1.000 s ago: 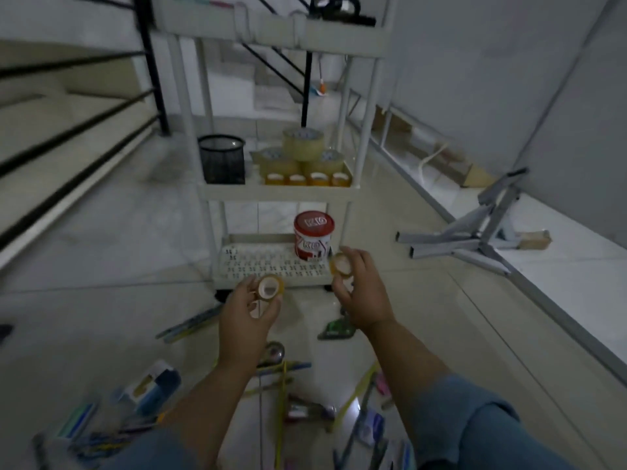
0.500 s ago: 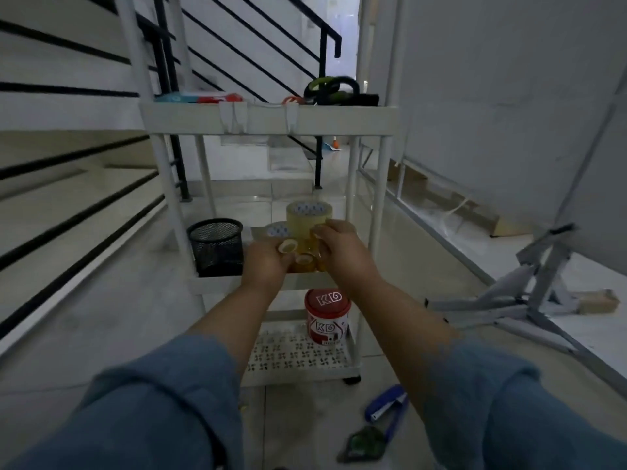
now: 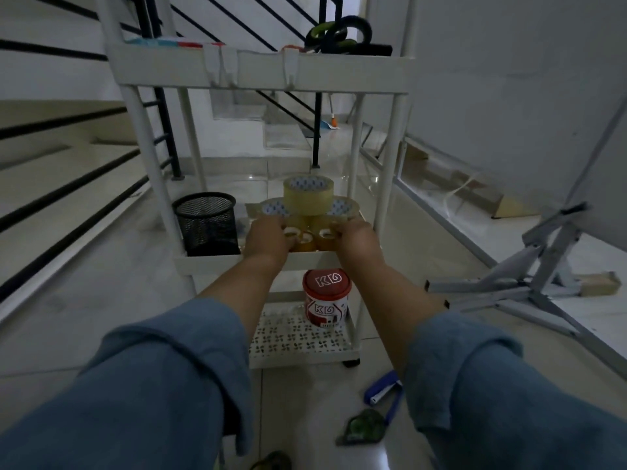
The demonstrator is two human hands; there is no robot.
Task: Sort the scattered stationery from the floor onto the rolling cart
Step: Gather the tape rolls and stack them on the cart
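The white rolling cart [image 3: 264,74] stands straight ahead with three shelves. My left hand [image 3: 266,237] and my right hand [image 3: 354,235] both reach over the middle shelf's front rim [image 3: 210,262]. Each hand has its fingers curled on a small yellowish tape roll, the left one [image 3: 291,233] and the right one [image 3: 326,236], among a row of small rolls [image 3: 307,241]. Three large clear tape rolls [image 3: 308,196] are stacked just behind them. On the floor near my right arm lie a blue stapler [image 3: 385,391] and a green tape dispenser [image 3: 361,427].
A black mesh pen cup [image 3: 207,223] stands at the left of the middle shelf. A red-lidded KD jar [image 3: 326,296] sits on the bottom shelf. Scissors [image 3: 339,33] lie on the top shelf. A folded metal stand [image 3: 529,286] lies to the right, stairs with black rails to the left.
Both hands rose from near the floor, each carrying a small tape roll, and reached into the cart's middle shelf. They now rest low among the row of small rolls.
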